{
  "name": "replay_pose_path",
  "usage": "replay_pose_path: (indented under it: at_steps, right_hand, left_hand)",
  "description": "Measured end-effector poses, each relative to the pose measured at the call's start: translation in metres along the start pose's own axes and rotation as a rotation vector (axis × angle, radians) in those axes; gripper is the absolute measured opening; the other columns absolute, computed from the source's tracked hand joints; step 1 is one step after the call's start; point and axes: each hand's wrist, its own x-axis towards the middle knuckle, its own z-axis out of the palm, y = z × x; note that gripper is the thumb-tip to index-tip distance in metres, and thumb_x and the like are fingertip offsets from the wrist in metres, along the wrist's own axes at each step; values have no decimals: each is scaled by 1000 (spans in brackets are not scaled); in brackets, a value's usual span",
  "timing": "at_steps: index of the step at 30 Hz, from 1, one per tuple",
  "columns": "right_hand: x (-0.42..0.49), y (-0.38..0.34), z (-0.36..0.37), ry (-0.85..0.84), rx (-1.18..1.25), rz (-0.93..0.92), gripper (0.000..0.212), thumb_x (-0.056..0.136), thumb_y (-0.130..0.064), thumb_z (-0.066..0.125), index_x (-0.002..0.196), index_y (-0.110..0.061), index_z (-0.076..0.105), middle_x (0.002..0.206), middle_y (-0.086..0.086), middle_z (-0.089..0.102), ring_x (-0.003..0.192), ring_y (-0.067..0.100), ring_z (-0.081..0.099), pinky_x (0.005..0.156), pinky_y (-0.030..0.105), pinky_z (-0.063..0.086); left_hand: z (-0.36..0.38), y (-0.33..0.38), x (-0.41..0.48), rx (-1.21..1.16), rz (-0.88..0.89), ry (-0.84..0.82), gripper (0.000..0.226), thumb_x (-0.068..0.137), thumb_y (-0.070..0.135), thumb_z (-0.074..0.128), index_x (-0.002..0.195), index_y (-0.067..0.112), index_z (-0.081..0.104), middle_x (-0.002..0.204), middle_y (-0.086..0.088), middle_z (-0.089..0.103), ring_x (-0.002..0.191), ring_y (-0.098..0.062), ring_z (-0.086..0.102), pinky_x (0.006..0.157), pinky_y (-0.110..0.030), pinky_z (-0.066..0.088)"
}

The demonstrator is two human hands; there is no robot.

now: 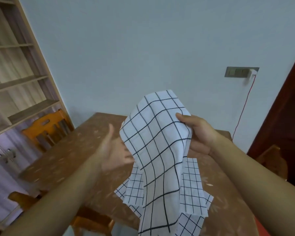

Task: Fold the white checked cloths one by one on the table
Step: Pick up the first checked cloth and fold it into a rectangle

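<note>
A white checked cloth hangs in the air over the brown table, bunched at its upper right edge in my right hand. My left hand is open beside the cloth's left edge, thumb up, fingertips at or just behind the fabric. Below the raised cloth, more white checked cloths with a finer grid lie in a loose pile on the table, partly hidden by the hanging one.
An orange wooden chair stands at the table's far left, another chair at the near left edge. A tall shelf unit fills the left wall. A red cable drops from a wall socket; a dark door is on the right.
</note>
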Motion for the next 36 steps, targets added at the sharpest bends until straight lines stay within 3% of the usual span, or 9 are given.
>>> replay_pose_path:
  at_steps: [5,8,14,19,26,29,31,34,36]
  right_hand:
    - [-1,3,-8,171,84,-50,47,98,-34,58,132,-1,66,130,23,70,118,41,70,99,54,57]
    - [-7,6,-15,282,51,-79,44,104,-34,55,131,-1,66,125,22,73,112,40,73,89,50,61]
    - [-20,8,-26,404,-214,-80,34,103,-33,61,121,-5,71,109,15,80,97,33,79,75,40,65]
    - [-26,9,-30,439,-271,-52,31,102,-33,64,119,-8,71,108,13,80,99,33,78,84,48,62]
    - [-25,11,-35,525,-219,-90,23,100,-24,69,109,-3,73,116,27,74,96,37,73,99,66,54]
    - [-25,9,-33,594,-254,-124,27,98,-16,71,121,-4,63,108,28,74,74,24,76,68,44,66]
    - [-25,7,-31,650,-198,-151,38,97,-11,71,130,-16,52,94,19,75,59,15,75,48,30,58]
    - [-25,5,-33,681,-226,-197,38,98,-13,71,130,-24,54,95,16,75,57,11,74,47,26,56]
    - [-24,3,-32,670,-305,-213,30,97,-16,72,126,-19,64,94,13,76,64,13,75,56,28,59]
  left_hand:
    - [43,-45,2,131,39,217,103,66,84,70,150,29,45,152,-3,51,138,-29,49,110,-63,40]
    - [63,-40,-1,300,123,239,32,93,46,66,110,20,67,84,7,80,81,-9,76,67,-29,62]
    - [36,-16,13,493,166,335,76,67,74,77,130,33,64,138,1,64,129,-27,59,110,-57,42]
    - [60,-5,7,579,317,353,22,101,29,59,110,16,74,108,-3,78,108,-26,72,99,-48,54]
    - [62,4,7,539,454,340,42,100,13,60,140,24,56,132,2,68,122,-19,63,109,-45,46]
    - [63,4,10,588,524,327,66,100,10,61,151,45,37,137,6,53,128,-6,50,104,-23,39]
    - [64,5,9,671,560,309,61,100,8,59,145,47,45,133,10,56,124,-4,50,99,-17,39]
    - [60,10,10,809,587,353,39,99,11,61,114,45,72,110,15,64,102,-5,57,96,-22,42]
    - [59,13,10,792,556,347,32,99,13,62,109,40,77,118,15,71,114,-5,63,106,-33,46]
